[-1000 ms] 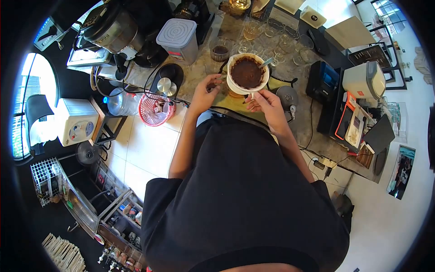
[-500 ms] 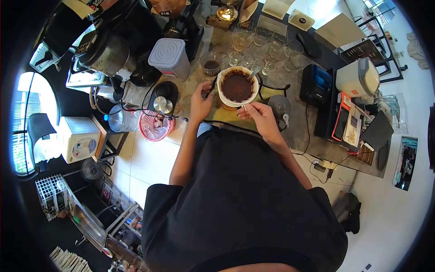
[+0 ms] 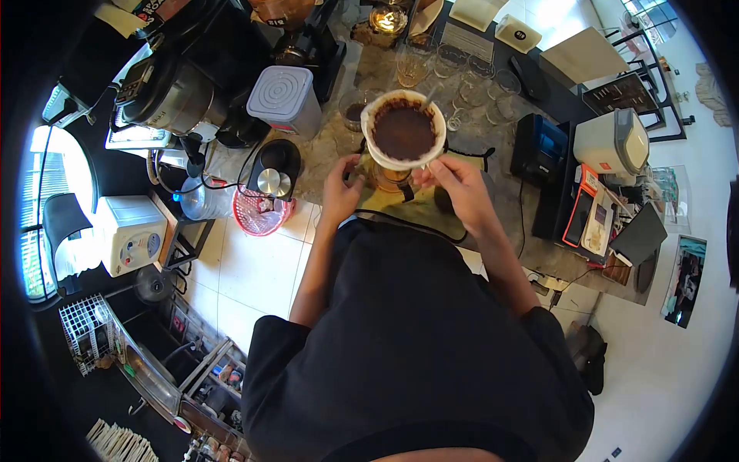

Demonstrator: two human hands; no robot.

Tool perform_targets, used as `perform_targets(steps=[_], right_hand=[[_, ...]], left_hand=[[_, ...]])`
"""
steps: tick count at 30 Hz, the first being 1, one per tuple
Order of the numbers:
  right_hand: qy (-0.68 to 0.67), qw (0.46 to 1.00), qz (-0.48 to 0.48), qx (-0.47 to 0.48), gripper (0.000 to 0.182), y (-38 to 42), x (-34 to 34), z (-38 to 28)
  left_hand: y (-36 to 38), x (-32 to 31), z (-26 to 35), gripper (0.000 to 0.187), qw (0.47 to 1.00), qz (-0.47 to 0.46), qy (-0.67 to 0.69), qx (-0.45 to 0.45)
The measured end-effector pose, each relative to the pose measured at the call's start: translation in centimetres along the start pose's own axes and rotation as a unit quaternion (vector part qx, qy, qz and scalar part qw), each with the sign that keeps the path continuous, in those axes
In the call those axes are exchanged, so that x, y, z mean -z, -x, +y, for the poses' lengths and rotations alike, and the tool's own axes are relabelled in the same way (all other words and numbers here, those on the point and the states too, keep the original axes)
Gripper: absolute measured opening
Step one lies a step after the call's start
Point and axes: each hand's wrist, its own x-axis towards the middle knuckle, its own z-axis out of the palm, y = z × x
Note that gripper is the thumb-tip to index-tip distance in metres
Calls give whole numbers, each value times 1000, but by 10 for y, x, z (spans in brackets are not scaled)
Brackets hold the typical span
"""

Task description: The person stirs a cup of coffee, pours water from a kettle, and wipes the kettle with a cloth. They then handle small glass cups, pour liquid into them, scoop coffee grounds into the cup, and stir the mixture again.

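My right hand grips the handle of a white coffee dripper. Inside it, a paper filter holds wet dark coffee grounds, and a spoon leans at the far rim. Under the dripper, partly hidden, a glass server with a dark handle stands on a yellow-green mat with black edging. My left hand hovers just left of the server, thumb and fingers apart, holding nothing. Behind the dripper, to the left, is a glass with dark liquid.
Several clear glasses stand at the back of the counter. On the left are a grey lidded container, a black knobbed device and a kettle-like metal machine. A blue-black printer sits right. A pink basket is below the counter edge.
My right hand has raised the dripper up toward the camera, and more of the server shows beneath it. My left hand stays beside the server, shifted slightly toward me.
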Motion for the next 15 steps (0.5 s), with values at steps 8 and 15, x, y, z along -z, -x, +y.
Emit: perform_targets(steps=[8,15], right_hand=[[61,994,-80,35,32,-86,-1,-6],[31,993,-117,-10,30,-129,-5,16]], left_hand=[[8,-8,25,67,985,-43,-129,-110],[-7,-21,19,80,982,-59,-116,-138]])
